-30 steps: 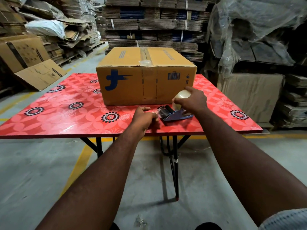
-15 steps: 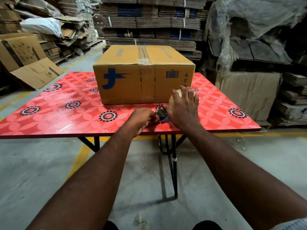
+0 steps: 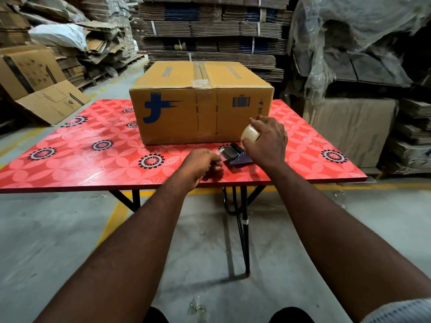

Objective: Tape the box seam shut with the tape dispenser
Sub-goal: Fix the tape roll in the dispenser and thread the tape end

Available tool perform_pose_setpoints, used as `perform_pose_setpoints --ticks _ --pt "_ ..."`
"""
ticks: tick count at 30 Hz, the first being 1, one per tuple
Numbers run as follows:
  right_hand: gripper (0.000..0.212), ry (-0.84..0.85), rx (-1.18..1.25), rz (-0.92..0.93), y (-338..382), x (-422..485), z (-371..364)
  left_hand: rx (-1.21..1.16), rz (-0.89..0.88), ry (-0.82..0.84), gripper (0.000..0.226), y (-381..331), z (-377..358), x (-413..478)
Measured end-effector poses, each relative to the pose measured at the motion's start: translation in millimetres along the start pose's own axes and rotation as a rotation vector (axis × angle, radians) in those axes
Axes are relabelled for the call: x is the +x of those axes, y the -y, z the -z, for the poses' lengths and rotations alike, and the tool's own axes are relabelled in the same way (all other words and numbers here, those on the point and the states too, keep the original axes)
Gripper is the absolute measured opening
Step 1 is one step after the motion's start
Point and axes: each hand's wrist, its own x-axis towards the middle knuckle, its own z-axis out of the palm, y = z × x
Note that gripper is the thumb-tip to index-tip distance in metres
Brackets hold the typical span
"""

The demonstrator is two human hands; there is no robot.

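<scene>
A brown cardboard box [image 3: 200,103] with blue print stands on the red flowered table [image 3: 70,159]; clear tape runs along its top seam and down the front. In front of the box lies the tape dispenser [image 3: 235,156], a blue metal frame with a pale tape roll [image 3: 250,133]. My right hand [image 3: 268,142] grips the roll from above. My left hand [image 3: 201,163] pinches the clear tape end just left of the dispenser's mouth.
Stacks of flattened cardboard [image 3: 210,29] rise behind the table. Loose cartons [image 3: 39,89] lie on the left floor, plastic-covered pallets [image 3: 349,43] stand at the right. Crumpled tape scrap [image 3: 196,307] lies on the concrete floor near my feet.
My right hand shifted on the dispenser, first covering the roll, now drawn to its right side so the roll shows again. My left hand stays at the tape end.
</scene>
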Motion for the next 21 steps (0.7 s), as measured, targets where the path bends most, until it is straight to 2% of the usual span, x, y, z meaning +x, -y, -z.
perform_pose_setpoints --ticks 14,21 --pt "0.058 -0.021 0.219 -0.264 10.4 17.5 3.4 -0.084 0.014 0.005 0.01 1.1 3.4 -0.3" --pt "0.064 -0.015 0.081 -0.067 5.3 4.0 -6.3 -0.028 -0.003 0.006 0.013 5.8 1.9 3.1"
